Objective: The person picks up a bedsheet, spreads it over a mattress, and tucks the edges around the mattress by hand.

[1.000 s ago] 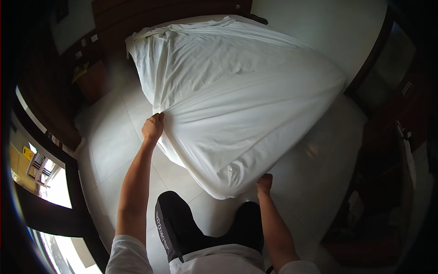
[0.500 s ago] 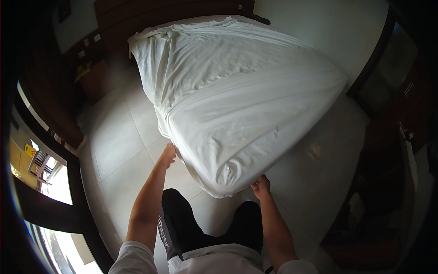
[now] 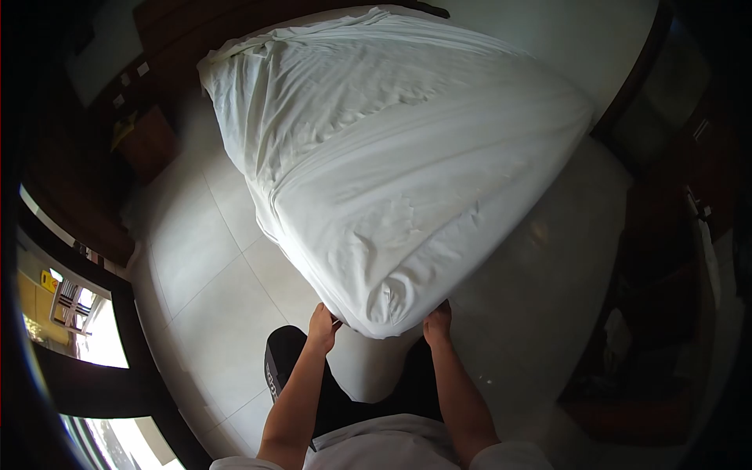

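A white fitted sheet [image 3: 407, 172] covers the bed, drawn over the near mattress corner with a swirl of wrinkles on top. Its left side hangs in loose folds. My left hand [image 3: 322, 327] is closed on the sheet's lower edge, just left of the near corner. On the other side of that corner, my right hand [image 3: 438, 322] grips the same edge, its fingertips tucked out of sight beneath. The part of the mattress under the cloth is hidden.
A dark wooden headboard [image 3: 180, 35] stands at the far end, with a wooden nightstand [image 3: 150, 145] to its left. Pale floor tiles [image 3: 211, 290] surround the bed. Dark-framed glass doors [image 3: 86, 384] line the left, and dark furniture [image 3: 634, 415] stands at right.
My left hand has slid along the sheet's edge toward the near corner, closer to my right hand. The right hand has shifted slightly left. The view has tilted a little downward.
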